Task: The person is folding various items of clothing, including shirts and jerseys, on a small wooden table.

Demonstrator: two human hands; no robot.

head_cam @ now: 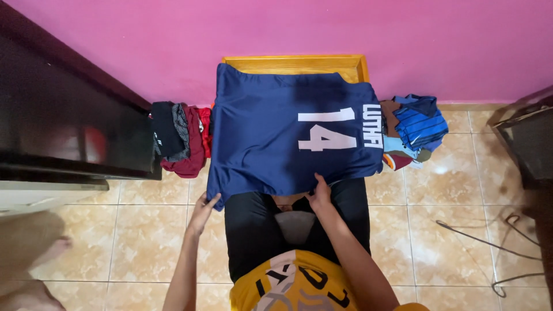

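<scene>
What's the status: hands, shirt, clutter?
Left hand and right hand grip the near hem of the navy jersey, spread over the wooden table. Clothes piles either side, clear.

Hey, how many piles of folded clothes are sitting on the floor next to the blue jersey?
2. A dark and red pile lies left of the navy jersey; a blue striped pile lies to its right. The jersey may hide more underneath.
</scene>
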